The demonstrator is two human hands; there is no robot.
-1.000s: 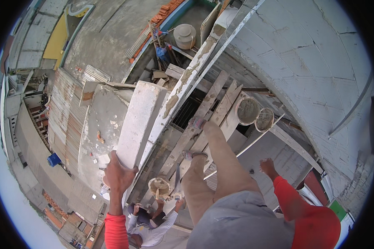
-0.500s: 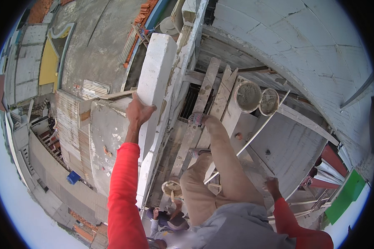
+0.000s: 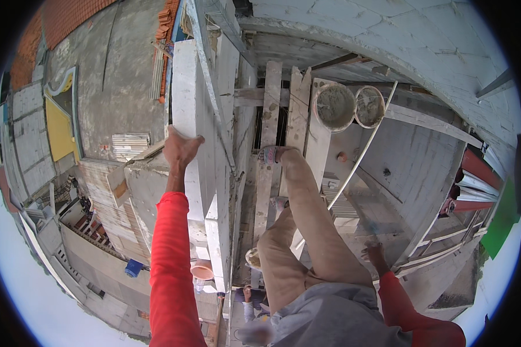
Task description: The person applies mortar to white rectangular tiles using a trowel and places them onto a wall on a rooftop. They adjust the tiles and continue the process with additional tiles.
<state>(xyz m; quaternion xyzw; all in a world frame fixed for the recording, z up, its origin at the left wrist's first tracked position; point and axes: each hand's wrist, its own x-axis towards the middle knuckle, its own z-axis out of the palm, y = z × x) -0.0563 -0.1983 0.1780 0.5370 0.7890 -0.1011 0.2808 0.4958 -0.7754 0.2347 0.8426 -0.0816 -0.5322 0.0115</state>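
My left hand [image 3: 181,149] rests on a long white lightweight concrete block [image 3: 186,87], its fingers hooked at the outer edge and its thumb spread over the near face. The block sits along the top of a pale block wall [image 3: 216,231]. A thin metal straightedge-like bar [image 3: 209,81] slants beside the block. My right hand [image 3: 374,255] hangs low on the right, holding nothing, with its fingers loosely apart. My feet stand on wooden planks [image 3: 270,110] to the right of the wall.
Two buckets of grey mortar [image 3: 334,107] [image 3: 369,106] stand ahead on the right. A long pale pole [image 3: 362,156] leans past my leg. An orange bowl [image 3: 202,269] is by the wall. Another person's hand [image 3: 247,293] shows below. Rooftops [image 3: 110,75] lie beyond the wall, lower down.
The view has turned, so the block and wall look more upright and farther left. My left hand stays on the block. The orange bowl has come into sight. My right hand's fingers look looser.
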